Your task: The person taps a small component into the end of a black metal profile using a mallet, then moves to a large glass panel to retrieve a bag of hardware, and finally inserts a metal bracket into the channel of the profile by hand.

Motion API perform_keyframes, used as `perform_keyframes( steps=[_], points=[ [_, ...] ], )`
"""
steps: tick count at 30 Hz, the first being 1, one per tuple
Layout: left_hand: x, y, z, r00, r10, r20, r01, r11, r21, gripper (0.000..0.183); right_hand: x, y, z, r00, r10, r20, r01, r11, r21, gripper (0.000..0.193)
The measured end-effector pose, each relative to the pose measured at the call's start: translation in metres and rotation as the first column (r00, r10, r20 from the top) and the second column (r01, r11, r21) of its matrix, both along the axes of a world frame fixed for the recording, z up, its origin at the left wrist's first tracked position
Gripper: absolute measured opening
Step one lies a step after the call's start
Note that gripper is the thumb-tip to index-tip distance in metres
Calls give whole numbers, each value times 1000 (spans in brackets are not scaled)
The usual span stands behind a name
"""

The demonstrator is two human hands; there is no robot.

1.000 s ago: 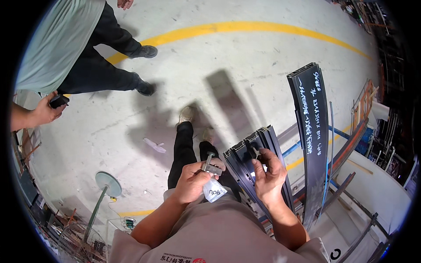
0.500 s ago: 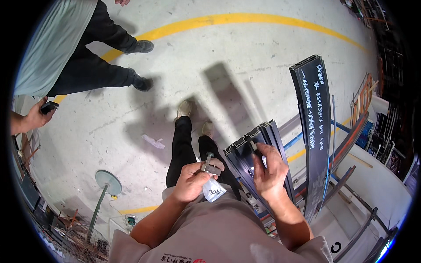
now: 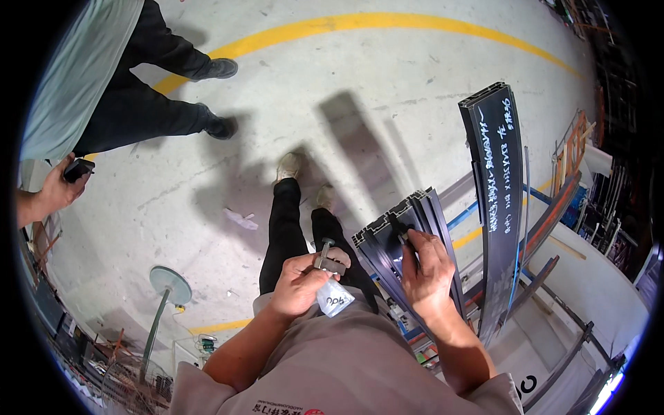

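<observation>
My left hand is closed on a small metal block with a bolt standing up from it. A small clear plastic bag with dark marking hangs below the same fingers. At the upper end of a bundle of black metal profiles, my right hand pinches a small dark piece. That piece lies against the profiles' open, ribbed ends; its exact kind is hard to make out. The fingers of the right hand partly cover the profile faces.
A long dark panel with white handwriting stands to the right, beside a rack with red and blue bars. A co-worker stands at the left, holding a small black device. A round green-grey stand is lower left.
The small piece at my right fingertips looked pale before and now looks dark, with the fingers slightly shifted. My left hand keeps its hold. The co-worker's hand has moved slightly.
</observation>
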State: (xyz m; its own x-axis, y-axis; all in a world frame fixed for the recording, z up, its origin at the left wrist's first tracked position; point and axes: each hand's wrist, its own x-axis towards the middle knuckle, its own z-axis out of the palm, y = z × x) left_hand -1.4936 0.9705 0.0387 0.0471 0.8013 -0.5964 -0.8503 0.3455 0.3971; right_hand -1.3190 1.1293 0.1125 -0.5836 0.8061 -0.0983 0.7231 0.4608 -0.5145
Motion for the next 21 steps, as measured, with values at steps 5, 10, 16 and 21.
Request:
perform_keyframes(
  steps=[5,10,16,21],
  points=[
    [2,1,0,1000,-13,-13,12,1000,-9,26,-10,6,-2,997,4,-83,-5,1000,-19,34],
    [-2,9,9,1000,-15,-14,15,1000,-7,28,-11,8,-3,994,4,-105,-7,1000,-20,34],
    [0,10,6,1000,5,-4,-5,999,33,29,-5,7,-3,995,12,-97,-15,1000,-27,34],
    [-2,9,8,999,-24,25,25,999,-30,28,-17,13,1,993,10,-115,-17,998,-56,30]
  ],
)
